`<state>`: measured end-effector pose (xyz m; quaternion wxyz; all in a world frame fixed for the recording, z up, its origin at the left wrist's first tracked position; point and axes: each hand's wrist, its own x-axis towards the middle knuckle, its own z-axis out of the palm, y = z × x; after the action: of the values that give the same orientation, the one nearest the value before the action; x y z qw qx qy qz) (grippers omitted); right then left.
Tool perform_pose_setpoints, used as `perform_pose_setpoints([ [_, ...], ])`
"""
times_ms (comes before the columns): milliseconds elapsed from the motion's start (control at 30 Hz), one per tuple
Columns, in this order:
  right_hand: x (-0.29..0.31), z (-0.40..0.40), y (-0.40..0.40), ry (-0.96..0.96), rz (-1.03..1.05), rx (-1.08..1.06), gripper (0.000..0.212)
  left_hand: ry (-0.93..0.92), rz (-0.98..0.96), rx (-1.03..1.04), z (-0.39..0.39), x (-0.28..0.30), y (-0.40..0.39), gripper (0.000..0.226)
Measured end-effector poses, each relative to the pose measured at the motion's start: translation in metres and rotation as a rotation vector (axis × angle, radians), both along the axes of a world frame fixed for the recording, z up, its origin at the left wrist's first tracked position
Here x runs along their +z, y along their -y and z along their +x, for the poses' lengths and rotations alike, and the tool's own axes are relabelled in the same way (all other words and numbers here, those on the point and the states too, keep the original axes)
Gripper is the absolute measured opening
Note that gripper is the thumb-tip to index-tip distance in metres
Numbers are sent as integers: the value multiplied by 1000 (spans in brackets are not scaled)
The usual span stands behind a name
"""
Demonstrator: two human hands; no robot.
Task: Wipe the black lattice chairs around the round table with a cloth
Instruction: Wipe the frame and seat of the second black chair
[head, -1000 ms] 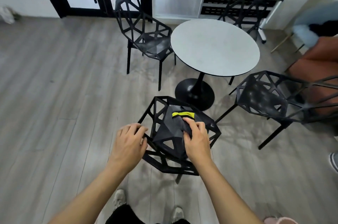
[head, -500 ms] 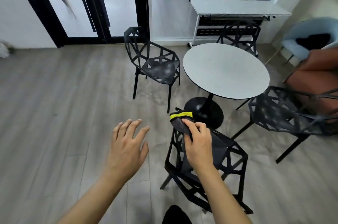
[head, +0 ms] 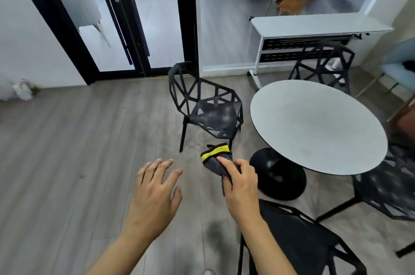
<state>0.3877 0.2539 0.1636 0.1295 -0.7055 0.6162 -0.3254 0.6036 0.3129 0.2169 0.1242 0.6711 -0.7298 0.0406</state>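
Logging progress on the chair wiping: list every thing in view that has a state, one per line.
cloth: bunched, held off the chairs
right hand: grips the cloth
left hand: fingers spread, holds nothing
far chair: upright, untouched
near chair: upright, below the right arm
round table: bare top
glass doors: closed

The right hand (head: 241, 187), with the grey cloth (head: 216, 160) pinched in its fingers (head: 226, 163), has lifted off the nearest lattice chair (head: 298, 243) and now hangs above the floor beyond that chair's front edge. The left hand (head: 155, 196) has let go of the chair's rim and hovers spread to its left. The view has swung up; the chair sits lower right.
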Motion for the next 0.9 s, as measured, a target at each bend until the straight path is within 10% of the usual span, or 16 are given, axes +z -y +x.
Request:
perform_pose_setpoints([
  [900,-49,184,385,181,236,-165,58,-112,103,-165,197,-55,460,32],
])
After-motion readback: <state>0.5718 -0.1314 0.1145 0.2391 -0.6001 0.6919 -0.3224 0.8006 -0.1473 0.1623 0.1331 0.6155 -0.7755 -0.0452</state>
